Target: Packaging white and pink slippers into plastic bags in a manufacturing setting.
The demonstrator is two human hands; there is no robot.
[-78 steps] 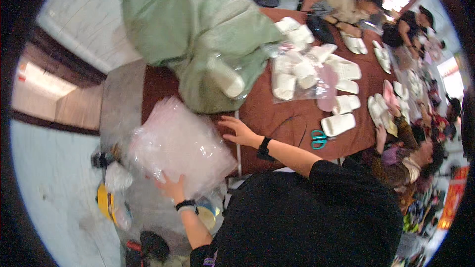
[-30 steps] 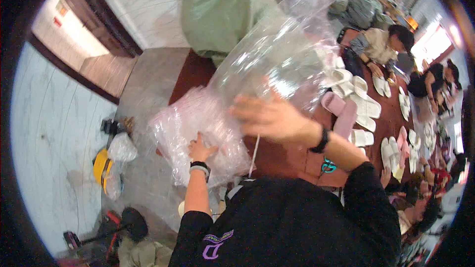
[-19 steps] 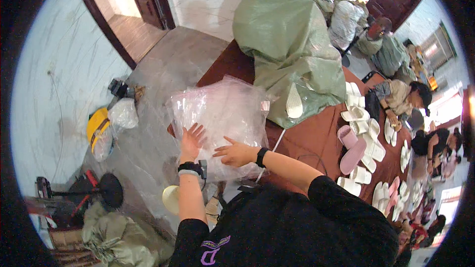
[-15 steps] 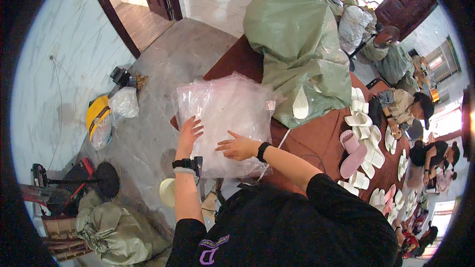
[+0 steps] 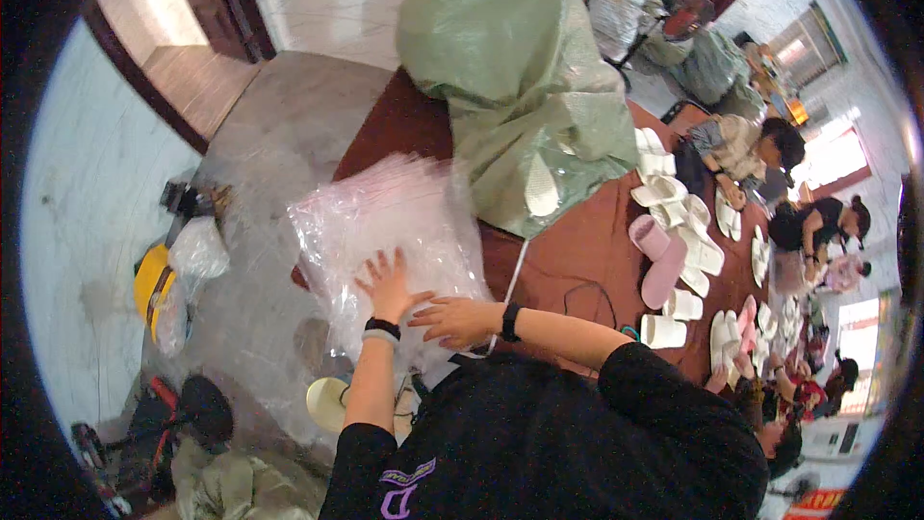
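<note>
A stack of clear plastic bags (image 5: 390, 207) with pinkish edges lies at the corner of the brown-covered table (image 5: 568, 265). My left hand (image 5: 389, 291) rests on the near part of the stack, its fingers spread and pointing away from me. Close beside it on the right, my right hand (image 5: 460, 321) is stretched over the near edge of the bags, fingers extended toward the left wrist. Neither hand holds anything. Dark bands circle both wrists.
A large green woven sack (image 5: 520, 67) stands on the table behind the bags. White slippers (image 5: 698, 241) and a pink slipper (image 5: 661, 265) lie to the right, where several people sit. A yellow hard-shaped object (image 5: 152, 284) and a round dark seat (image 5: 206, 411) are at the left.
My hands have come closer together near the front of the stack. The left hand has turned and spread its fingers on the bags. The whole view has shifted.
</note>
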